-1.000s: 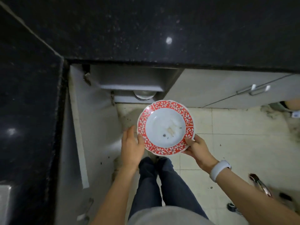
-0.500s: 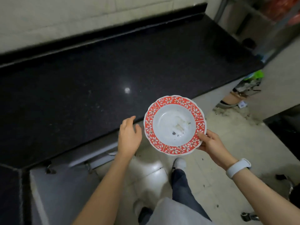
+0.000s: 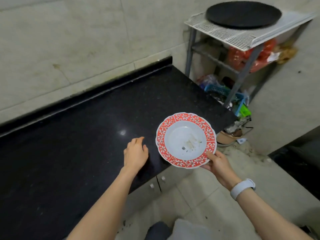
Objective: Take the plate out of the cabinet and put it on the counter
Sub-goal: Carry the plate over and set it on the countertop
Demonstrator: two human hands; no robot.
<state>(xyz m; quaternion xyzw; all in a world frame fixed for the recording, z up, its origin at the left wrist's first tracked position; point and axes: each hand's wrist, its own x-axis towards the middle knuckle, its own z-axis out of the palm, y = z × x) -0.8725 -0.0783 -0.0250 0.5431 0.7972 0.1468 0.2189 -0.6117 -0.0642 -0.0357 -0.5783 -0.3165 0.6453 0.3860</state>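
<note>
The right hand [image 3: 218, 165] is clamped on the near rim of the red-rimmed plate [image 3: 186, 139], thumb on top and fingers beneath, and carries the plate alone. The left hand [image 3: 135, 154] has released the rim since a second ago; it now hovers empty beside the plate, fingers loosely spread, over the black granite counter [image 3: 72, 135]. The plate has risen from below counter level, in front of the cabinet, to a position above the counter's front right corner. It is held roughly level, not yet in contact with the surface, with specks of residue in its white well. Removal from the cabinet therefore appears complete; only the set-down remains. The counter area beside the plate shows no obstruction. Beyond the counter's end stands a metal rack [image 3: 242, 34] bearing a black round pan [image 3: 243, 13].
</note>
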